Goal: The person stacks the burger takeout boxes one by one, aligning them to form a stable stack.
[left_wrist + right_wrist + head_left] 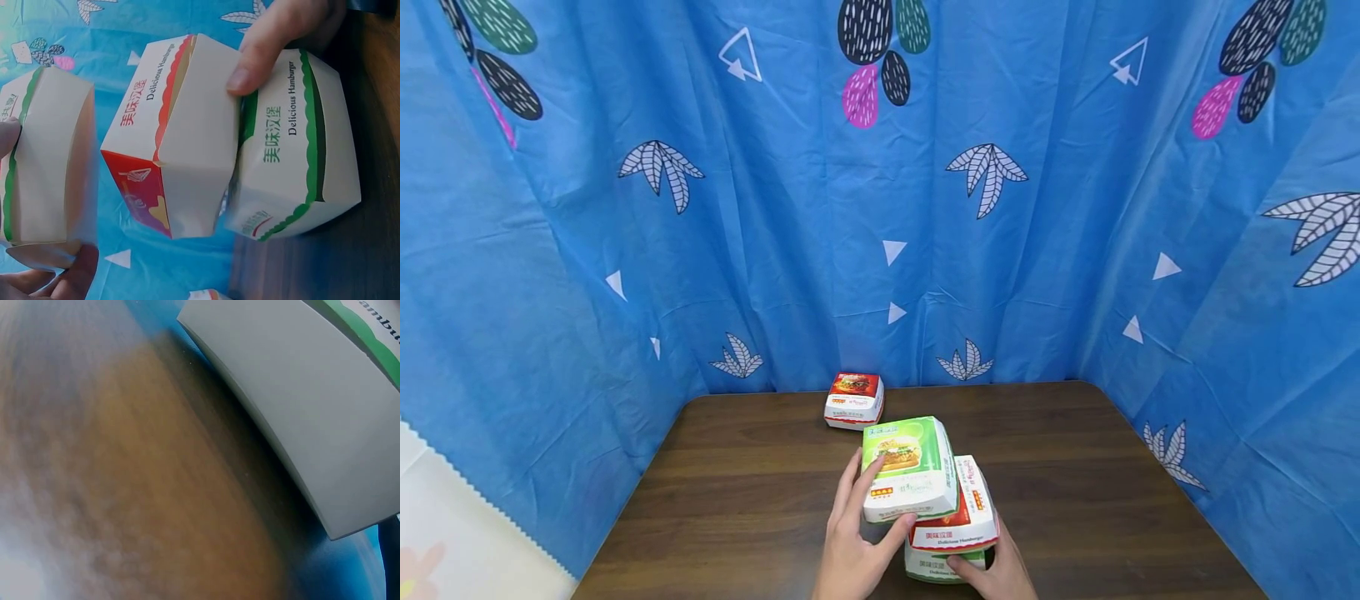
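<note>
My left hand [855, 542] grips a green-and-white hamburger box [910, 471], thumb at its near edge and fingers along its left side. In the left wrist view this box [47, 156] is apart from the red-and-white hamburger box [187, 137]. The red one sits at an angle on a second green-and-white hamburger box [294, 144]. My right hand [1000, 567] holds this lower green box, its thumb on the front near the seam with the red box. In the right wrist view, a green-edged box [300, 412] shows its plain side; the right fingers are hidden there.
Another red-and-white hamburger box [854, 402] stands near the back edge of the dark wooden table [737, 500]. Blue patterned curtains [820, 208] hang behind the table and along both sides.
</note>
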Tool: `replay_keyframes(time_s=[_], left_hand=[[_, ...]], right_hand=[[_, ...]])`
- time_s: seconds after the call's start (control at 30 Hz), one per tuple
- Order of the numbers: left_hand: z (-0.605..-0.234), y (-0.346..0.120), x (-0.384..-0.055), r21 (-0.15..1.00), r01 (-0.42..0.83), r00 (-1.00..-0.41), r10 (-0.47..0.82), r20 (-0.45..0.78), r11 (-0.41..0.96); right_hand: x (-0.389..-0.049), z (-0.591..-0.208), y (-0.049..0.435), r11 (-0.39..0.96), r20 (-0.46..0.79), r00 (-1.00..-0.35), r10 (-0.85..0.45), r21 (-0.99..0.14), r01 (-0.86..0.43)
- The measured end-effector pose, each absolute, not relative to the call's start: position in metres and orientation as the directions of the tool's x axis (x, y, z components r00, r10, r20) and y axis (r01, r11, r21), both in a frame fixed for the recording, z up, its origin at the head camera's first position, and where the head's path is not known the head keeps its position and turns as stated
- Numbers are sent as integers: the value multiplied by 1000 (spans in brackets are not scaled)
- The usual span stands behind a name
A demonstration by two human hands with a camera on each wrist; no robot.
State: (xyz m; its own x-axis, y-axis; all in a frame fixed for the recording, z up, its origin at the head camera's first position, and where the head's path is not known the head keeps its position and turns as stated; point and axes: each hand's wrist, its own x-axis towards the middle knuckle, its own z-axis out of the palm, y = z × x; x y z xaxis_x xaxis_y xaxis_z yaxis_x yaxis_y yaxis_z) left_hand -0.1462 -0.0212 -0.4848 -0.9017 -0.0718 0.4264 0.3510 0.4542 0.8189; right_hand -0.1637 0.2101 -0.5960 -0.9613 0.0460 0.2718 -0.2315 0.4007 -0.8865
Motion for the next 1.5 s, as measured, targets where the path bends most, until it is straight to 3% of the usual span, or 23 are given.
replay_keyframes(time_s=[0.43,0.67,0.9,1.5], left_hand=[[-484,-9,-154,791,382,-904,13,428,477],[-481,-4,-157,782,394,-905,56,421,483],[-478,3,-160,786,392,-910,78,406,479],[-481,11,-164,760,410,-903,110,414,504]], right_hand=[[-164,-595,211,358,142,-989,39,-926,-119],[-165,-598,211,408,220,-974,51,-895,-181],[-166,-595,211,385,184,-982,51,-910,-151],[-165,-600,211,422,281,-958,54,-876,-234]])
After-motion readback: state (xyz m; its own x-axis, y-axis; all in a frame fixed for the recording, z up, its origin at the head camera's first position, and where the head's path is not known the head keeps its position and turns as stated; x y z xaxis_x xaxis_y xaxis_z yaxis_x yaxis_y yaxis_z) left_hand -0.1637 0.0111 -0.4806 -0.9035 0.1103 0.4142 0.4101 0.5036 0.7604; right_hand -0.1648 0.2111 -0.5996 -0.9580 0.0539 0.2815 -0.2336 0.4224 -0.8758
